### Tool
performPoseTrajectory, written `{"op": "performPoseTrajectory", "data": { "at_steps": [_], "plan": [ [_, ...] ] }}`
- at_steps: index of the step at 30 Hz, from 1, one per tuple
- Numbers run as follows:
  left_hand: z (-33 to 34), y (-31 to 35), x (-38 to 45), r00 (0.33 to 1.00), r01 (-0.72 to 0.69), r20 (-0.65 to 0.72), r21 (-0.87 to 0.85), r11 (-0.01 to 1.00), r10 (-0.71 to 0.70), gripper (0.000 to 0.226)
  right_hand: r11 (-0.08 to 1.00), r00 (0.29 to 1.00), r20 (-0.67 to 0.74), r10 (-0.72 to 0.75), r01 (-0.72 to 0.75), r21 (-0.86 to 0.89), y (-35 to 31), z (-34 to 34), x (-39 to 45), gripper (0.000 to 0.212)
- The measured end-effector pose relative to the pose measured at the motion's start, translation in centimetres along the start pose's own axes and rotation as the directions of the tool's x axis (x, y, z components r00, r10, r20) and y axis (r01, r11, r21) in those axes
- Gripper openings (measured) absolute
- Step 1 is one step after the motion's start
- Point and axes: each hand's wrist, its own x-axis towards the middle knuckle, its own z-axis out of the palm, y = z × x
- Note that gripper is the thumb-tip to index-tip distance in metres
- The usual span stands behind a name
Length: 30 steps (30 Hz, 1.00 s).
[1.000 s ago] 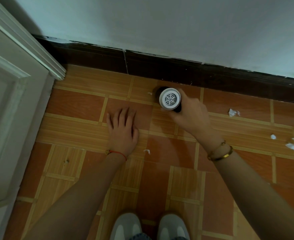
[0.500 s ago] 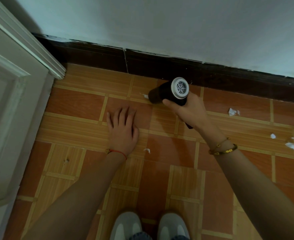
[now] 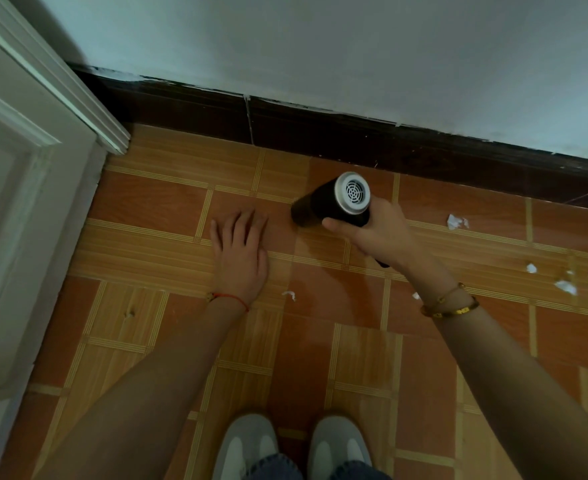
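My right hand [image 3: 377, 230] grips the handle of a black hair dryer [image 3: 330, 202]. Its white grilled rear end faces the camera and its nozzle points left and down at the floor, just above the tiles. My left hand [image 3: 238, 252] rests flat on the orange tiled floor [image 3: 154, 209], fingers straight, a short way left of the nozzle. A small white paper scrap [image 3: 289, 294] lies on the tiles just right of my left wrist.
A dark skirting board [image 3: 320, 133] runs along the pale wall behind. A white door and frame [image 3: 26, 202] stand at the left. Several white paper scraps [image 3: 566, 286] lie on the floor at the right. My grey shoes [image 3: 247, 445] are at the bottom.
The dryer has turned from pointing straight down at the floor to pointing left. A scrap near the nozzle half a second ago is out of sight. The left hand has stayed put.
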Motion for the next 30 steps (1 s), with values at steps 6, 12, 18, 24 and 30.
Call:
{"op": "performPoseTrajectory", "data": {
  "at_steps": [6,12,18,24,30],
  "plan": [
    [-0.7,-0.3,-0.1,0.998,0.030,0.059,-0.119,0.992,-0.023,0.057,1.000,0.992,0.125,0.003,-0.003,-0.002,0.3,-0.2,-3.8,0.055],
    [-2.1,-0.6,-3.1,0.991,0.022,0.133,-0.035,0.999,-0.018,0.061,0.998,0.982,0.189,0.029,-0.040,0.055,0.5,1.1,-7.0,0.053],
    [-2.7,-1.3,-5.3,0.986,-0.023,0.167,0.018,1.000,0.020,0.061,0.998,0.982,0.185,-0.029,0.039,-0.052,0.5,2.7,-8.9,0.061],
    [-2.8,-0.9,-5.3,0.984,-0.024,0.178,0.044,0.999,0.016,0.062,0.988,0.977,0.208,-0.048,0.078,-0.135,0.0,2.8,-9.3,0.054],
    [-2.7,-0.4,-5.1,0.987,-0.028,0.161,0.045,0.999,0.021,0.059,0.991,0.998,-0.067,0.019,-0.028,-0.132,0.6,2.7,-9.2,0.057]
  ]
}}
